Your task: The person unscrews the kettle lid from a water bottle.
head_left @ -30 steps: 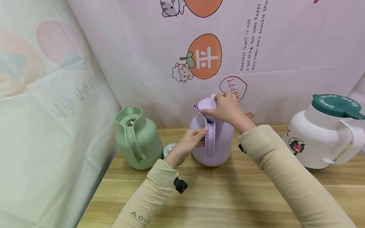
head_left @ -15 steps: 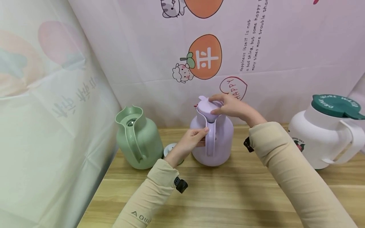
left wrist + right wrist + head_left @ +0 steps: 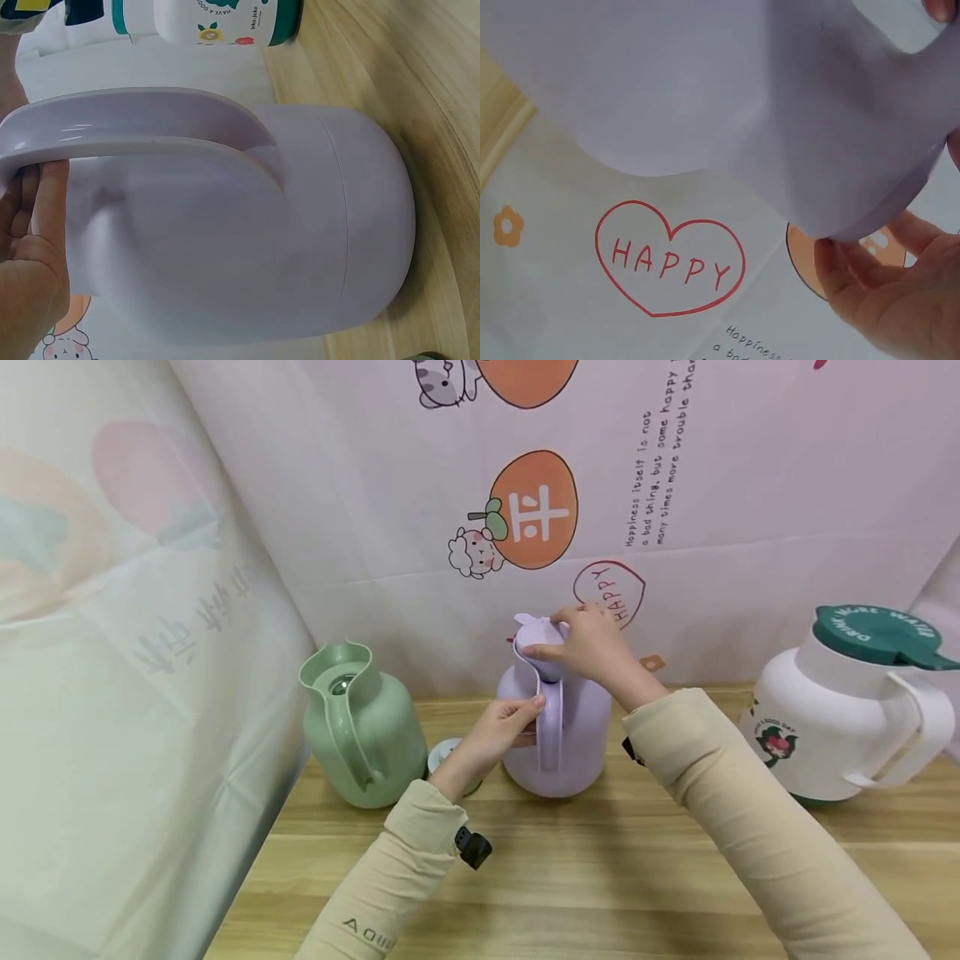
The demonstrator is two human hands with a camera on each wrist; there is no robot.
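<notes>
A lilac thermos jug [image 3: 581,739] stands upright on the wooden table, its handle facing me. My left hand [image 3: 498,727] grips the upper part of the handle [image 3: 142,116], with the thumb on its outer face. Over the jug's mouth sits a lilac lid [image 3: 534,639], its small tab pointing to the back left. Thumb and fingers of my right hand [image 3: 592,643] hold the lid from both sides. In the right wrist view, the right fingertips [image 3: 829,259] are at the lid's edge beside the jug's neck.
To the left stands a green jug [image 3: 375,727] with an uncovered mouth. A pale round object [image 3: 441,750] sits beside it, partly behind my left forearm. A white jug [image 3: 832,718] with a dark green lid stands at the right. A printed cloth [image 3: 375,510] hangs behind.
The lid's tab has swung from the back right to the back left. My right hand moved right, then back left over the lid. The left hand keeps its grip on the handle.
</notes>
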